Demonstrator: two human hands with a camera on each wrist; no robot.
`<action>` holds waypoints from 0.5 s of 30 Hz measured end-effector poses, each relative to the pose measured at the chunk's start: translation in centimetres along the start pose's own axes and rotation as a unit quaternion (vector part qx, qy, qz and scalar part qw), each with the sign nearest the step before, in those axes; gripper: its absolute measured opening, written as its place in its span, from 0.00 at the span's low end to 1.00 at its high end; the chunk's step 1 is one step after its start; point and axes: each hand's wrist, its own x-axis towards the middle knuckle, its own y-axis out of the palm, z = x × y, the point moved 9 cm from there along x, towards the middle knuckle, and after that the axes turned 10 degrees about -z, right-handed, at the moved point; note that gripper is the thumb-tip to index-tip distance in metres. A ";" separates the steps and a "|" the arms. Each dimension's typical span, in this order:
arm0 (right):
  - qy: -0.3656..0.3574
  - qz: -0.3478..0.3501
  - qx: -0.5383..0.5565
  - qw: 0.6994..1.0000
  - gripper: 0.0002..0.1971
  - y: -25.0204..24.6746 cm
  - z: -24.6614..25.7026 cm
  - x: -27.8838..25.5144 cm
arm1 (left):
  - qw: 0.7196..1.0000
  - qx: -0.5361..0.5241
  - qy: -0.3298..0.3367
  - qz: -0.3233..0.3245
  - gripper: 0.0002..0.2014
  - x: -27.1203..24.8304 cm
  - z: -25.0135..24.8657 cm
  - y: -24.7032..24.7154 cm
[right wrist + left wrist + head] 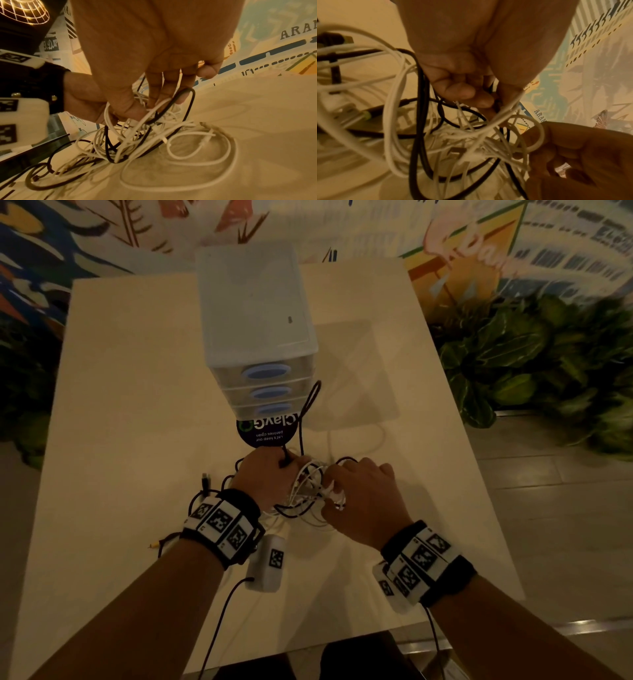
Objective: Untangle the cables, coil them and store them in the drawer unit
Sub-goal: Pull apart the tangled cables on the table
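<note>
White and black cables, blue-handled drawer unit, cream table

Both hands sat deep in the tangle of cables, and loops of black and white cord ringed the left hand and the right hand on every side. Straight ahead the drawer unit blocked the way, with a round dark sticker at its foot. A black cord arched up across the lowest drawer front. Wide bare table lay open to the left, and more to the right. Near the left wrist a white box and its lead crowded the near edge.
</note>
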 end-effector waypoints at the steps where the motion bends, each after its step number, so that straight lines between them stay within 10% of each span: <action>1: 0.000 -0.001 0.005 1.000 0.15 -0.2 0.3 0.1 | 1.000 -0.005 -0.001 0.004 0.24 0.1 0.2 0.1; 15: 0.124 0.071 0.275 0.951 0.12 1.3 -1.1 2.5 | 0.988 -0.149 0.029 0.036 0.11 -1.1 0.1 -0.7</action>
